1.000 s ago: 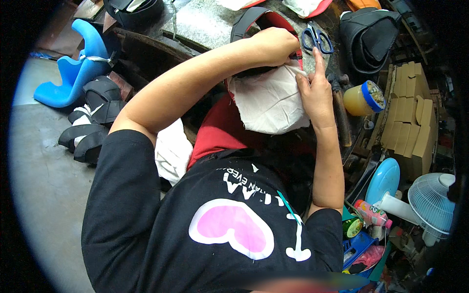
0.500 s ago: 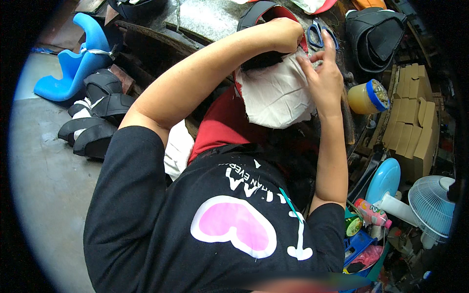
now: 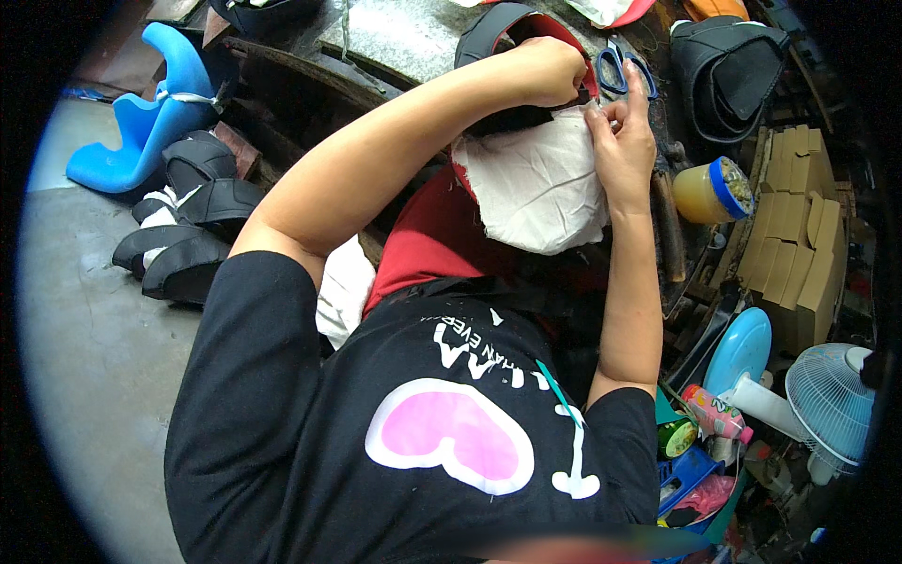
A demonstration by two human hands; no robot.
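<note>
A black and red piece like a shoe upper [image 3: 482, 44], with a white cloth lining [image 3: 536, 179], lies over the near edge of the worktable, above my lap. My left hand [image 3: 550, 70] reaches across from the left and is closed at the red edge; whatever its fingers hold is hidden. At the lining's upper right edge, my right hand [image 3: 623, 141] pinches the cloth between thumb and fingers, its index finger extended upward. Just beyond that finger lie blue-handled scissors [image 3: 613, 73].
Stacked black pieces [image 3: 728, 80] and a blue-lidded jar [image 3: 711, 190] sit to the right, above cardboard boxes [image 3: 794, 254]. A fan [image 3: 832, 399] stands lower right. At left are a blue moulded object [image 3: 141, 113] and more black pieces [image 3: 193, 221] near the floor.
My right hand's fingers have drawn in from a looser spread to a pinch on the lining's edge. The cloth hangs slightly lower. My left hand stays almost in place.
</note>
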